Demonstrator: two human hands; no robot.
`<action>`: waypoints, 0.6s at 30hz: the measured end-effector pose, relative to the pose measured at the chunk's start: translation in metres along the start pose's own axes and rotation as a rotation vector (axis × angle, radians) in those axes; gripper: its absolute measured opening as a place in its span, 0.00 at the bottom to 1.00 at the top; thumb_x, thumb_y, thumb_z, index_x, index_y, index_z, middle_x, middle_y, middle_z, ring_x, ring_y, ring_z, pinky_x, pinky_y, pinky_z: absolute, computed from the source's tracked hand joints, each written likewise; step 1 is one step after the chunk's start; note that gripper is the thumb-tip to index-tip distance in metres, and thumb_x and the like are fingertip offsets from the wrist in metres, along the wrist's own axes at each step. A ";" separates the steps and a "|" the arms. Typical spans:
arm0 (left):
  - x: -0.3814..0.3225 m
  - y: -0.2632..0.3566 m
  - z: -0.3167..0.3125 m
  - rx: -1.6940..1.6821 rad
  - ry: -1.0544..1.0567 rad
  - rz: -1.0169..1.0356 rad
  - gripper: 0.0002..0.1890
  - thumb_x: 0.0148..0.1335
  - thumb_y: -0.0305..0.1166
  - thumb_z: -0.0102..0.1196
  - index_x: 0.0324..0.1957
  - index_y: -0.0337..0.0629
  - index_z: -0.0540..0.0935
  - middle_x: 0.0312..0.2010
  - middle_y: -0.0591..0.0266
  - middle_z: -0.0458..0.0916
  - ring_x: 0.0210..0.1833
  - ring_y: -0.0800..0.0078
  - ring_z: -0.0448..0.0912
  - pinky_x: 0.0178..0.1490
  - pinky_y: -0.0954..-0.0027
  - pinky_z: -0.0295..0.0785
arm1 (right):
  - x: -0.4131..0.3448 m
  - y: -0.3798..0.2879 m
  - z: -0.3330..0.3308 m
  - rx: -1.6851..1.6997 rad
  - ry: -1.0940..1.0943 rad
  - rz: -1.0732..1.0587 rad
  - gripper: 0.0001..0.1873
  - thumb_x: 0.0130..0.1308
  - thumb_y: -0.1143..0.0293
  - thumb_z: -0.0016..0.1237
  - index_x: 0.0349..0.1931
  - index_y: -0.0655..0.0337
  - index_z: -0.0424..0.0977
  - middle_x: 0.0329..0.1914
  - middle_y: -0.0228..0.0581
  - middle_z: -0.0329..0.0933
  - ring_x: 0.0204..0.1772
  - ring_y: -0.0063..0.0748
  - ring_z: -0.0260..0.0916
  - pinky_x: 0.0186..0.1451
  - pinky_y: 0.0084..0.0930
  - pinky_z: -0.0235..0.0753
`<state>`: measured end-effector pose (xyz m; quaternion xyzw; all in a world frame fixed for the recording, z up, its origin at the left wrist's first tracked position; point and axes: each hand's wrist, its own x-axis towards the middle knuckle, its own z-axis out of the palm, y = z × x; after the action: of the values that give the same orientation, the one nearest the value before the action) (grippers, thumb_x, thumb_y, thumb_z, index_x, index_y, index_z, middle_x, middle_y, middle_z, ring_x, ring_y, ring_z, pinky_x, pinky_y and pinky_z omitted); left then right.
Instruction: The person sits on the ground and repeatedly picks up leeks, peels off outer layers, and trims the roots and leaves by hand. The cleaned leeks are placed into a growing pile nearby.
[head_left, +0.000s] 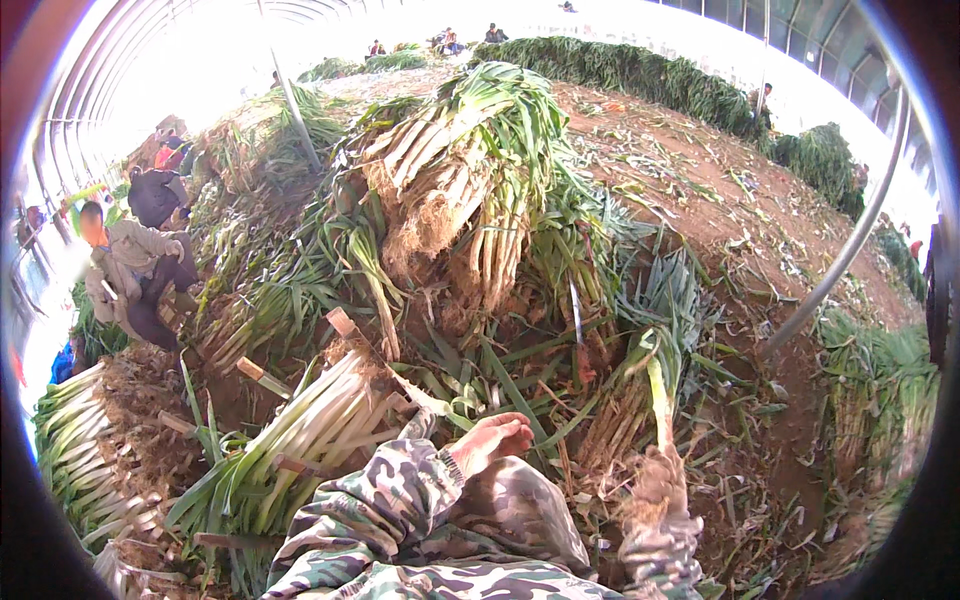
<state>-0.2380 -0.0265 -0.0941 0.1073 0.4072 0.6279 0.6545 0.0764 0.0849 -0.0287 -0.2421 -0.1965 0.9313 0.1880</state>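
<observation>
My right hand (657, 480), blurred, is closed around the root end of a single leek (660, 397). That leek's pale stem rises from my fist, and its green leaves point away from me. A standing bundle of untrimmed leeks (615, 420) is just left of that fist. Above my camouflage-clad knee (517, 510), my left hand (491, 442) is loosely curled, with nothing visible in it. To its left, cleaned white leeks (330, 420) lie stacked between short wooden stakes (298, 465), roots towards the far side.
A tall heap of rooted leeks (465, 165) rises ahead. More cleaned leeks (75, 442) lie in a row at far left. A person (139, 262) sits at left. A slanted metal pole (847, 255) stands at right. Loose leaves litter the soil (675, 165).
</observation>
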 end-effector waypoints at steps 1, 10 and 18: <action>0.002 -0.003 0.004 0.050 0.004 -0.018 0.10 0.66 0.33 0.48 0.47 0.42 0.75 0.40 0.65 0.79 0.42 0.73 0.78 0.46 0.74 0.71 | -0.020 -0.001 0.005 0.025 -0.003 0.000 0.19 0.64 0.61 0.49 0.49 0.66 0.69 0.24 0.33 0.71 0.23 0.23 0.64 0.25 0.21 0.63; 0.058 -0.041 0.098 0.218 -0.321 -0.167 0.14 0.67 0.44 0.45 0.43 0.45 0.75 0.37 0.63 0.80 0.33 0.78 0.76 0.35 0.75 0.72 | -0.160 0.034 0.039 -0.169 0.079 0.136 0.19 0.64 0.62 0.50 0.48 0.68 0.68 0.22 0.33 0.69 0.19 0.19 0.63 0.19 0.19 0.62; 0.039 -0.027 0.154 -0.059 -0.262 0.299 0.24 0.69 0.48 0.41 0.52 0.36 0.69 0.50 0.52 0.75 0.53 0.57 0.75 0.55 0.60 0.70 | -0.178 0.060 0.028 -1.218 0.317 0.100 0.18 0.58 0.65 0.55 0.44 0.68 0.71 0.31 0.42 0.77 0.29 0.31 0.74 0.33 0.26 0.71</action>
<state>-0.1199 0.0608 -0.0279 0.2280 0.2795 0.7104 0.6043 0.1912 -0.0528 0.0335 -0.4497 -0.6496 0.6130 -0.0003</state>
